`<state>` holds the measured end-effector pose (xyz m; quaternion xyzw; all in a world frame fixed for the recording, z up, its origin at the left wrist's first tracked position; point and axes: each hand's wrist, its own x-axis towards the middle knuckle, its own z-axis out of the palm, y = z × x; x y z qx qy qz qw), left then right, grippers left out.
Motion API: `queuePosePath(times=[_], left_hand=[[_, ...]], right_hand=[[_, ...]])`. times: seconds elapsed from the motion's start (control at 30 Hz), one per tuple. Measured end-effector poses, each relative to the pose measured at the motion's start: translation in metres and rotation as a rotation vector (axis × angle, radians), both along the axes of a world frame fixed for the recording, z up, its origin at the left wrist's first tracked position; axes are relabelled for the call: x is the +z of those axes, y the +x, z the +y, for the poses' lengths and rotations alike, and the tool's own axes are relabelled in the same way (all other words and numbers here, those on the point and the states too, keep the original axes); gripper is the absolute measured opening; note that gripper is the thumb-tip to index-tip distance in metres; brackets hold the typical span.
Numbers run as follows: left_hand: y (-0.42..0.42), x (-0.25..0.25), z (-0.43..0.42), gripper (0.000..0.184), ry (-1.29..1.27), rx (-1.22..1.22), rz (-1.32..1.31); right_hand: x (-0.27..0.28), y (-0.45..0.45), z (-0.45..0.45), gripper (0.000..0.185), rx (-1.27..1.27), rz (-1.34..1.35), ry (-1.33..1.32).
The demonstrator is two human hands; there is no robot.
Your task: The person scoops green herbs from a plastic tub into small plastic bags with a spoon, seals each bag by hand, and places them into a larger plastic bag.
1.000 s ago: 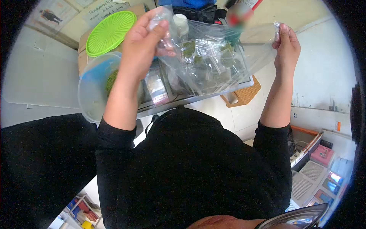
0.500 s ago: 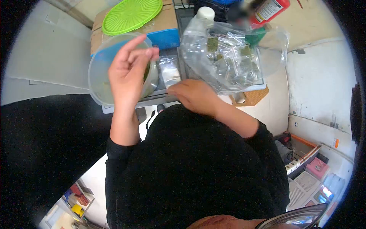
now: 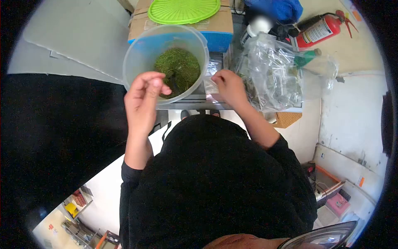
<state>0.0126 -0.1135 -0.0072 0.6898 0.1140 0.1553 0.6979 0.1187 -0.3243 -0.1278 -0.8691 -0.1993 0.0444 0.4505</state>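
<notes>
A translucent plastic tub (image 3: pixel 139 50) stands tilted towards me, with dried green herb (image 3: pixel 178 66) and a dark scoop-like object (image 3: pixel 173 81), partly hidden, inside. My left hand (image 3: pixel 141 97) hovers at the tub's near left rim, fingers curled and thumb against them; whatever they may hold is hidden. To the right of the tub, my right hand (image 3: pixel 232 88) is closed in a pinch at the edge of a small clear plastic bag (image 3: pixel 211 86). Behind that bag lie more clear packets (image 3: pixel 214 65). A large clear bag (image 3: pixel 275 74) of small packets sits beyond my right hand.
A green lid (image 3: pixel 184 10) rests on a cardboard box (image 3: pixel 139 23) behind the tub. At the back right are a white-capped bottle (image 3: pixel 260 25), a red fire extinguisher (image 3: pixel 319 31) and a green bottle (image 3: pixel 306 58). A grey panel (image 3: pixel 74 45) borders the left.
The view has shifted, so the table things sit further right. My left hand has moved off the tub's middle to its near left and its fingers have curled in. My right hand still works by the packets.
</notes>
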Motion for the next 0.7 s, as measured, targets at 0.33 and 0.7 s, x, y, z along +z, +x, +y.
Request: queuePosePath(times=[0.33, 0.7], left_hand=[[-0.001, -0.006, -0.005, 0.024, 0.241, -0.272, 0.108], [-0.01, -0.009, 0.023, 0.01, 0.07, -0.193, -0.026]], right_hand=[[0.126, -0.025, 0.031, 0.008, 0.186, 0.267, 0.454], [0.149, -0.031, 0.071, 0.015, 0.315, -0.136, 0.322]])
